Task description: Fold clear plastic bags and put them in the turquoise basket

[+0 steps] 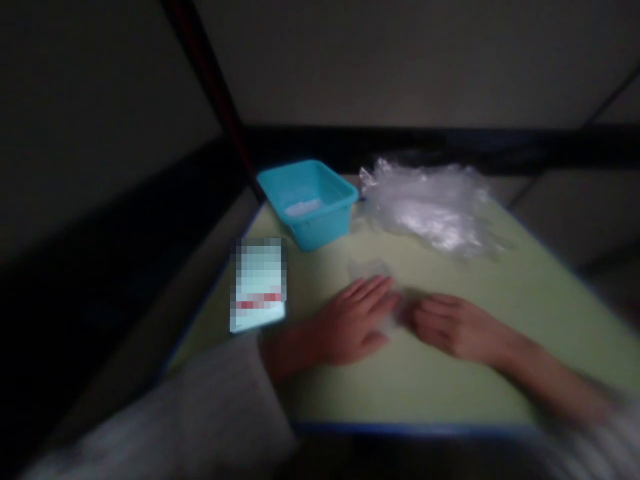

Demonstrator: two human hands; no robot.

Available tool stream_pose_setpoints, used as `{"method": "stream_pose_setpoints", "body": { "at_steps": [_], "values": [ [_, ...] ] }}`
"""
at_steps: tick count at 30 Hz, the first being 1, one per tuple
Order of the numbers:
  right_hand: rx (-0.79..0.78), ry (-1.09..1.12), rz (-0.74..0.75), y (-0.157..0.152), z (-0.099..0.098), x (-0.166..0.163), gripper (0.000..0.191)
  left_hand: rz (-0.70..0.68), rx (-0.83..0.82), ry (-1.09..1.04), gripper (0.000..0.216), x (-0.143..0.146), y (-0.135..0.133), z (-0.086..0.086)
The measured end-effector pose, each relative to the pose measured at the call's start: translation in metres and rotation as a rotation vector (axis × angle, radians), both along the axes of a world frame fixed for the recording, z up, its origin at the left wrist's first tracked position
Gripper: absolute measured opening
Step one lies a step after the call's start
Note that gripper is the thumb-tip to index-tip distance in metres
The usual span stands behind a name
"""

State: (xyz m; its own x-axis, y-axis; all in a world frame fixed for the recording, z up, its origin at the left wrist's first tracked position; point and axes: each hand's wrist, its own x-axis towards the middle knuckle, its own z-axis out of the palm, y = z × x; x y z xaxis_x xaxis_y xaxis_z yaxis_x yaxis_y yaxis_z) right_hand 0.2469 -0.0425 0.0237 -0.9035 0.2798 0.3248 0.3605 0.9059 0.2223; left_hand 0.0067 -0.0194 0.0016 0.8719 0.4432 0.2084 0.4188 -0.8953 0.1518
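Observation:
My left hand (pixel 357 320) lies flat on a small clear piece of plastic (pixel 370 269), perhaps a bag, on the pale green table. Its fingers are stretched out and its thumb stands apart. Just to the right, my right hand (pixel 447 327) is closed, fingers curled down toward the tabletop beside the plastic. Whatever those fingers hold, if anything, is hidden. A heap of clear plastic bags (pixel 430 203) rests beyond the right hand. Behind the left hand stands a turquoise basket (pixel 327 225) with something whitish (pixel 304 207) inside.
A lit, pixelated phone-like screen (pixel 260 277) lies near the left edge of the table (pixel 480 400), close to my left sleeve. The table has a blue rim. A wall (pixel 400 67) rises behind it, and a dark red pole (pixel 215 87) slants down behind the basket.

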Motion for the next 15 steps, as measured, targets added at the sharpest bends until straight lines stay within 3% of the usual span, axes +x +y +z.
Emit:
{"method": "stream_pose_setpoints", "body": {
  "at_steps": [4, 10, 15],
  "values": [
    [-0.035, 0.038, -0.035, 0.0, -0.001, 0.0, 0.028, -0.002, 0.071, -0.096, 0.068, 0.001, 0.0, 0.007],
    [-0.045, 0.052, -0.086, -0.003, 0.001, -0.003, 0.027, 0.052, 0.113, -0.16, 0.027, 0.001, 0.001, 0.013],
    [-0.127, 0.072, -0.116, -0.002, 0.0, 0.001, 0.021, 0.183, -0.026, -0.238, 0.019, 0.003, 0.004, 0.011]
  ]
}}
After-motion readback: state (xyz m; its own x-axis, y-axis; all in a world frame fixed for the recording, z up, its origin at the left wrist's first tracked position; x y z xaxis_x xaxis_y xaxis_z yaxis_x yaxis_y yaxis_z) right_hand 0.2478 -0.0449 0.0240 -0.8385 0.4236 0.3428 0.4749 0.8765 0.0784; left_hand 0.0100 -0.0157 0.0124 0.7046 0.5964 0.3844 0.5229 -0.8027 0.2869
